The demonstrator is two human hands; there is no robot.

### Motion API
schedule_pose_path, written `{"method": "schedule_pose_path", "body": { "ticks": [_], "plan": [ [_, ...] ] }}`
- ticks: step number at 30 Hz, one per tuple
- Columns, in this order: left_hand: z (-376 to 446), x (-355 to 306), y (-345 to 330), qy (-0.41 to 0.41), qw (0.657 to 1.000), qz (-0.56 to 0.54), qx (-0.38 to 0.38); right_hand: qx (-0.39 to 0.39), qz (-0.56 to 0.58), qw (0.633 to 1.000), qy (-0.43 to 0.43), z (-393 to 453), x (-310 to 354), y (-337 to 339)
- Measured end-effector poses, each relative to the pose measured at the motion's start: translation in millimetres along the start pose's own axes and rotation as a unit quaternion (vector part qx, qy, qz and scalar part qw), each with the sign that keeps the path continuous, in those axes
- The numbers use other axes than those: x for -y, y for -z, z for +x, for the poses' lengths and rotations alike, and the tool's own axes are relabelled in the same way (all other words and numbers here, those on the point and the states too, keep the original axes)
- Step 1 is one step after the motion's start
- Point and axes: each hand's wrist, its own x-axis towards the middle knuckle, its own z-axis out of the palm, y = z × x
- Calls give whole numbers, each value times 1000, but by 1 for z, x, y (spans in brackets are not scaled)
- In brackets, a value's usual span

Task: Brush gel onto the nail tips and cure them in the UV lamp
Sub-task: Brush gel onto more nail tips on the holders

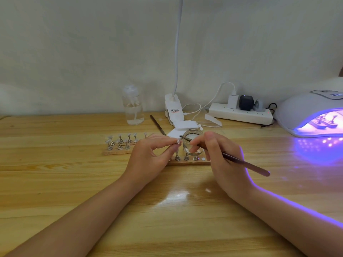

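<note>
Now we pinch a nail tip in our left hand while our right hand grips the brush against it, above the jar. Too much gel could flood its edges; a slack pinch could drop it.

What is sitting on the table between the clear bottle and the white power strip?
In the head view, a white lamp clip with its cable stands between the clear bottle and the power strip.
</note>
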Motion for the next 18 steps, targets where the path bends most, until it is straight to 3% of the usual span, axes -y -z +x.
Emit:
{"method": "schedule_pose_path", "body": {
  "ticks": [9,18],
  "plan": [
    [0,1,0,10,1000,-12,-1,-35,73,997,-13,-1,-2,0],
    [-1,0,2,39,998,-51,-10,-47,52,998,-10,0,-2,1]
  ]
}}
